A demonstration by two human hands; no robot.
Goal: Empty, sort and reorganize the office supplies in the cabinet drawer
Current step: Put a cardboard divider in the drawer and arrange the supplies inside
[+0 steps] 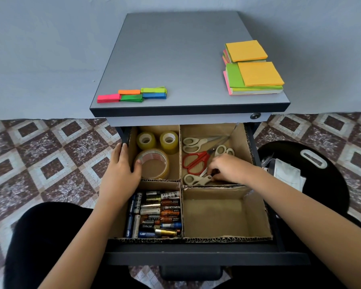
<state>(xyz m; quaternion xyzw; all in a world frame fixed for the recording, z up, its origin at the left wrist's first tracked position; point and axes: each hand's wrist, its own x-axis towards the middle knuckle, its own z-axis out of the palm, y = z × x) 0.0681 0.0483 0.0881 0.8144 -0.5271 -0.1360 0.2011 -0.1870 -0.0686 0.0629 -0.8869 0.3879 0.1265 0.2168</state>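
The open drawer holds a cardboard divider with four compartments. Three tape rolls lie in the far left one, several batteries in the near left one, and several scissors, one red-handled, in the far right one. The near right compartment is bare. My left hand grips the divider's left wall, its thumb touching the big tape roll. My right hand reaches into the scissors compartment, fingers pinched on a beige-handled pair of scissors.
On the cabinet top lie small coloured sticky flags at the front left and two stacks of sticky notes at the right. A black stool with papers stands to the right. Patterned tiles cover the floor.
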